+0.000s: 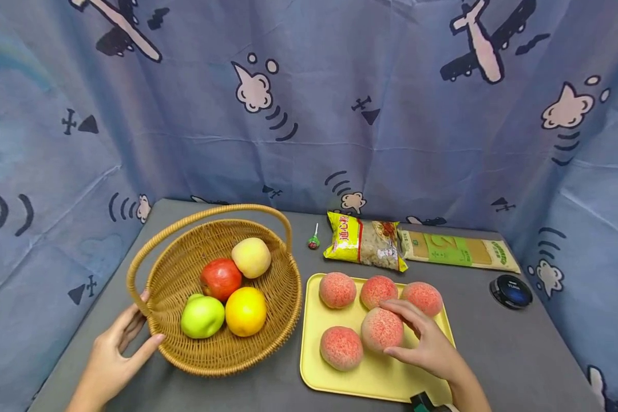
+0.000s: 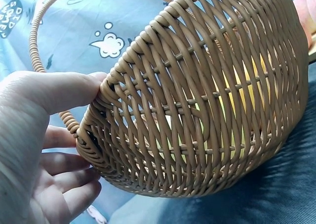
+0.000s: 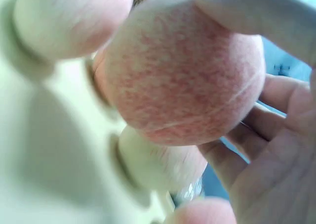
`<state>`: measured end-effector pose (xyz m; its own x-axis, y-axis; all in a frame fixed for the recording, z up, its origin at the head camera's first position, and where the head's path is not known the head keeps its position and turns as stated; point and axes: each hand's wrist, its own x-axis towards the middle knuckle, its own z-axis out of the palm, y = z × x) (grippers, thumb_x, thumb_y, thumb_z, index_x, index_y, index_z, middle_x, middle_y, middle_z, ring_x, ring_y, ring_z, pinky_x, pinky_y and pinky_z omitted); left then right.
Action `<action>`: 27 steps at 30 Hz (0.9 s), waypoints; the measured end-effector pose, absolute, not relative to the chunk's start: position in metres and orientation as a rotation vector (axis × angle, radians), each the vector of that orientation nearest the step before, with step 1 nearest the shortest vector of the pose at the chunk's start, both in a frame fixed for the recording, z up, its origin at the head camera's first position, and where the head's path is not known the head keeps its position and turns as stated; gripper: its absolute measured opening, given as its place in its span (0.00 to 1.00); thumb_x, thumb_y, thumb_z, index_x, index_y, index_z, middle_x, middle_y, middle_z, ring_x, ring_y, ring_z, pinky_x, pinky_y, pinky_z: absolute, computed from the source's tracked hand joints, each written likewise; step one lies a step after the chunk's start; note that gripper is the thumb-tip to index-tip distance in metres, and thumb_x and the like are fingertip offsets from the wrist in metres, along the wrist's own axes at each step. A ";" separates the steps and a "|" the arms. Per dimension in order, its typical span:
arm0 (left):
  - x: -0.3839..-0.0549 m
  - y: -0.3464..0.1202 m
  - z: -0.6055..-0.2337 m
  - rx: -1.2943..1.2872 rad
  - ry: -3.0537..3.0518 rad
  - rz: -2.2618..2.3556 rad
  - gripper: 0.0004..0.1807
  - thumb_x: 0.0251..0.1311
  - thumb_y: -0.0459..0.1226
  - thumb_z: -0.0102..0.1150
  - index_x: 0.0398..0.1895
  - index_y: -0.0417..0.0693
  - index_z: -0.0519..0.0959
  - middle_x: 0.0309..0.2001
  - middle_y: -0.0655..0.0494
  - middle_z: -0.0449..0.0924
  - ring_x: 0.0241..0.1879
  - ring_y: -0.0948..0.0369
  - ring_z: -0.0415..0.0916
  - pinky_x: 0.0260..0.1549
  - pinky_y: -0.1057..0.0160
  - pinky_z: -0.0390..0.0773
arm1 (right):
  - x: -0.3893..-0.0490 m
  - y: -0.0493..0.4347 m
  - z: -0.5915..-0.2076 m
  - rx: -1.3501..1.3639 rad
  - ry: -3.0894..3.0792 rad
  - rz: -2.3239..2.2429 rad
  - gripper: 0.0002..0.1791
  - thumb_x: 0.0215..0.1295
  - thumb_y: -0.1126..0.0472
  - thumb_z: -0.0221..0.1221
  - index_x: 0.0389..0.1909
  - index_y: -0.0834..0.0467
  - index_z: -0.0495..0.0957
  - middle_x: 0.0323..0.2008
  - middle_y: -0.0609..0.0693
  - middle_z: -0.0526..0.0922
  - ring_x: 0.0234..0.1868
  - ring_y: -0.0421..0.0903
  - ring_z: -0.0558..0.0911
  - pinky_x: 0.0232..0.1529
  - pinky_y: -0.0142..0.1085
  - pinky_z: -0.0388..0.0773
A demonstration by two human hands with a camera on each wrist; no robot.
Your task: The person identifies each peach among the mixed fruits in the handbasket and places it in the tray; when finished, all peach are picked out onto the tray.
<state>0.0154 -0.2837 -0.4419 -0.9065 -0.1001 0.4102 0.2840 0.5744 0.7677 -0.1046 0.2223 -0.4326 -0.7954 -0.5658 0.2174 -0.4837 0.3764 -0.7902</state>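
Note:
In the head view my left hand [image 1: 110, 349] grips the near-left rim of a wicker basket [image 1: 218, 369] by its handle base. The left wrist view shows the thumb [image 2: 74, 90] on the rim and the fingers beyond it. Inside the basket lie a red apple [image 1: 221, 279], a green apple [image 1: 202, 316], an orange [image 1: 245, 312] and a pale yellow peach [image 1: 251, 257]. My right hand [image 1: 427, 343] holds a pink peach [image 3: 185, 70] between thumb and fingers, above a yellow tray [image 1: 360, 384]. Several other pink peaches [image 1: 341, 348] rest on the tray.
Behind the tray lie a yellow bag of pasta [image 1: 365, 240], a flat green-and-tan noodle packet [image 1: 458, 250] and a lollipop [image 1: 314, 239]. A round black-and-blue tin [image 1: 511, 290] sits at the right. A patterned curtain [image 1: 309, 114] surrounds the grey table [image 1: 499, 343].

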 end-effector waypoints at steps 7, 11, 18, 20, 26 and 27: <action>0.016 -0.284 -0.442 -0.133 -2.398 -1.272 0.43 0.46 0.17 0.64 0.69 0.33 0.60 0.70 0.51 0.61 0.62 0.79 0.63 0.55 0.82 0.69 | -0.100 0.241 -0.450 -0.866 2.538 -1.230 0.36 0.49 0.60 0.72 0.61 0.56 0.71 0.57 0.52 0.75 0.59 0.26 0.69 0.57 0.22 0.71; 0.016 -0.285 -0.442 -0.133 -2.398 -1.270 0.43 0.46 0.17 0.64 0.69 0.33 0.60 0.70 0.52 0.61 0.62 0.79 0.63 0.55 0.82 0.69 | -0.100 0.247 -0.455 -0.861 2.511 -1.195 0.34 0.49 0.59 0.72 0.60 0.53 0.72 0.57 0.49 0.75 0.58 0.25 0.68 0.56 0.22 0.72; 0.015 -0.285 -0.443 -0.135 -2.398 -1.271 0.44 0.45 0.17 0.64 0.69 0.33 0.59 0.70 0.50 0.61 0.62 0.79 0.63 0.56 0.81 0.69 | -0.101 0.251 -0.457 -0.877 2.342 -1.250 0.34 0.53 0.63 0.69 0.63 0.53 0.69 0.60 0.51 0.74 0.61 0.27 0.67 0.58 0.20 0.67; 0.015 -0.285 -0.443 -0.134 -2.398 -1.272 0.44 0.45 0.17 0.64 0.69 0.33 0.59 0.70 0.49 0.61 0.62 0.78 0.63 0.56 0.81 0.69 | -0.102 0.252 -0.458 -0.858 2.272 -1.266 0.35 0.55 0.64 0.67 0.65 0.54 0.67 0.61 0.53 0.72 0.62 0.27 0.66 0.59 0.19 0.66; 0.016 -0.283 -0.441 -0.133 -2.384 -1.288 0.44 0.45 0.16 0.64 0.69 0.34 0.60 0.70 0.53 0.61 0.62 0.78 0.63 0.55 0.82 0.69 | -0.103 0.256 -0.460 -0.735 2.058 -1.317 0.37 0.59 0.66 0.62 0.69 0.58 0.60 0.67 0.63 0.63 0.63 0.24 0.63 0.59 0.18 0.64; 0.016 -0.283 -0.441 -0.137 -2.377 -1.295 0.44 0.44 0.16 0.64 0.69 0.34 0.60 0.70 0.53 0.61 0.62 0.78 0.64 0.55 0.82 0.69 | -0.103 0.257 -0.461 -0.717 2.030 -1.324 0.37 0.60 0.67 0.62 0.70 0.58 0.59 0.67 0.64 0.62 0.63 0.24 0.63 0.59 0.18 0.65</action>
